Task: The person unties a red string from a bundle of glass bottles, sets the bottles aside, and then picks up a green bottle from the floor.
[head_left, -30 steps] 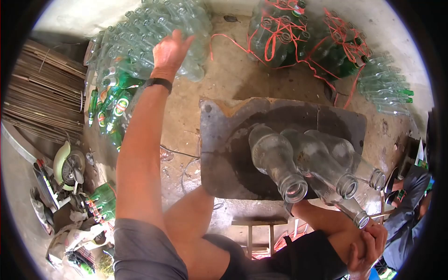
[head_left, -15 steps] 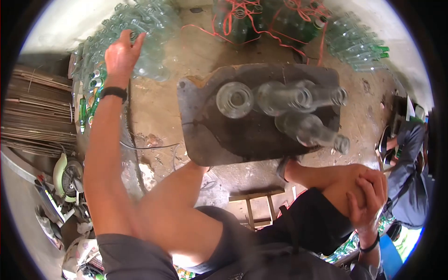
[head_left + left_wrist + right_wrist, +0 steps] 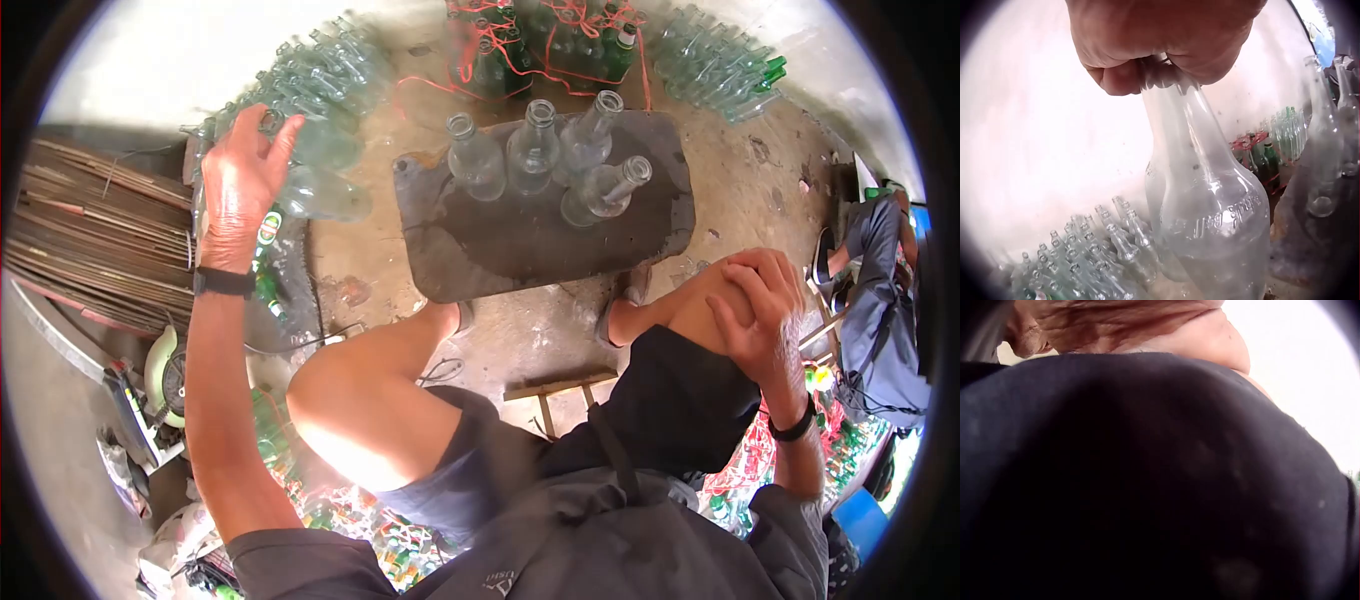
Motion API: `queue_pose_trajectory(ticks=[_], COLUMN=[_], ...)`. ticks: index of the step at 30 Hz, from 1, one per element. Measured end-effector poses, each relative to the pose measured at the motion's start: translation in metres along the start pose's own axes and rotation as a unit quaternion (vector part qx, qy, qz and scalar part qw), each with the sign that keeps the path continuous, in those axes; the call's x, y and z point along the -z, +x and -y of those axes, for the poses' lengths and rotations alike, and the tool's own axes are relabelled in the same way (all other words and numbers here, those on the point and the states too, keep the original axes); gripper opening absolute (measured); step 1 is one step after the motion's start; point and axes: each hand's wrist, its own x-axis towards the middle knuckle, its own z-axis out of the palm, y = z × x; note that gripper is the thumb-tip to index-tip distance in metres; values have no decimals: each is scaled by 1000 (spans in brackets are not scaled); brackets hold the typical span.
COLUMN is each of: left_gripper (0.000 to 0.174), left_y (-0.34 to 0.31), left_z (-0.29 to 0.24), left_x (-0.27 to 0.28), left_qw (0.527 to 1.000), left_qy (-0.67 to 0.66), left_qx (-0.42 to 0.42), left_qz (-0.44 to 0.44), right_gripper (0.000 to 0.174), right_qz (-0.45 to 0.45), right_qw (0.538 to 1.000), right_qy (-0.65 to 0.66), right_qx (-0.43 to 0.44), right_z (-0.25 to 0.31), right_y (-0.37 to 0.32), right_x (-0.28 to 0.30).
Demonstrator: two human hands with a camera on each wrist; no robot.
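Off the left edge of the bench (image 3: 500,255), the left hand (image 3: 240,175) grasps clear bottles (image 3: 1219,231) by their necks; the right hand (image 3: 762,315) rests relaxed on a knee (image 3: 702,290).

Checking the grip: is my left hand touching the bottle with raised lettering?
Touching: the left wrist view shows the left hand gripping the lettered bottle by its neck.

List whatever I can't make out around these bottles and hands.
- Raised lettering on the held bottle: left wrist view, too blurred to read.
- Whether the left hand holds a second bottle: left wrist view, clear glass outlines overlap.
- Right palm: head view, hidden by the back of the right hand.
- Label wording on the green bottle: head view, too small.
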Motion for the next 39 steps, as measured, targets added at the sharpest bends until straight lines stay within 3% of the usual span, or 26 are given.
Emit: queue_pose_trajectory(ticks=[12,17,22,29,31,39], left_gripper=[45,43,40,34,33,32], left_y=[-49,-64,-74,-79,-81,-84], left_z=[-103,-134,-160,-184,-187,-195], left_x=[72,62,42,13,6,-13], left_qw=[995,992,985,979,976,965], left_qy=[-80,-76,-120,-139,-159,-221], left_qx=[-31,-97,-116,-147,-143,-135], left_qz=[58,32,45,37,45,33], right_gripper=[26,26,40,50,55,57], right_qz=[-36,-18,129,109,102,49], right_qw=[998,991,977,954,939,932], right_qy=[14,34,117,203,275,332], right_qx=[50,126,124,193,181,136], right_z=[-8,-4,40,87,98,119], right_y=[-6,3,22,61,73,95], right_x=[-5,-5,9,-8,-25,-94])
